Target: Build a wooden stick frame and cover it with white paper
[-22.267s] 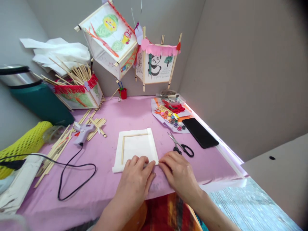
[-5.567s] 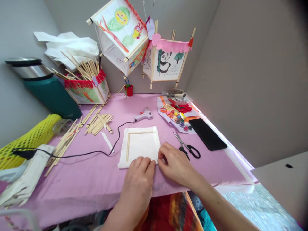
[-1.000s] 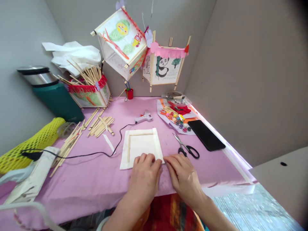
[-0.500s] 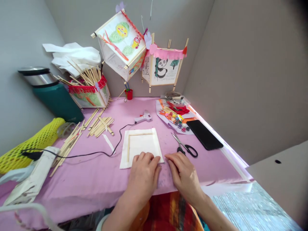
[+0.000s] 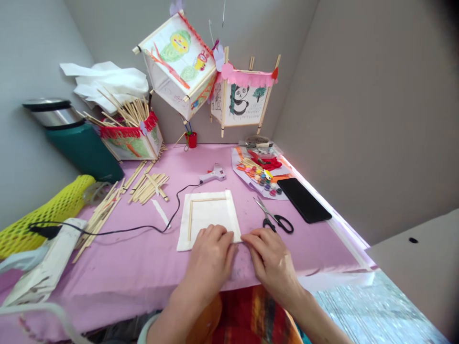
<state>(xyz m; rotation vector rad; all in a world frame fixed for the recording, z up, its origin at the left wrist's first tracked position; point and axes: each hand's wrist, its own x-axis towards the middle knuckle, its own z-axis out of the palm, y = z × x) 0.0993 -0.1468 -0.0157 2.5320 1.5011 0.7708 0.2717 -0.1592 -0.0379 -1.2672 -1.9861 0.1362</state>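
A white paper sheet (image 5: 208, 217) with a thin wooden stick frame (image 5: 191, 217) glued on it lies on the pink tablecloth (image 5: 150, 258). My left hand (image 5: 211, 255) lies flat on the sheet's near edge, fingers stretched out and pressing down. My right hand (image 5: 268, 258) rests beside it at the sheet's near right corner, fingers extended, fingertips touching the paper edge. Neither hand holds anything.
Black-handled scissors (image 5: 274, 220) and a black phone (image 5: 303, 198) lie to the right. A glue gun (image 5: 213, 174) sits behind the sheet, with its cord (image 5: 143, 229) running left. Loose sticks (image 5: 147, 184), paint pots (image 5: 265, 179), hanging paper lanterns (image 5: 175, 59) and a green bin (image 5: 77, 143) fill the back.
Both hands stay at the sheet's near edge; my right hand has slid slightly closer to the corner. The glue gun has been behind the sheet since 5.6 s ago; before, it lay left.
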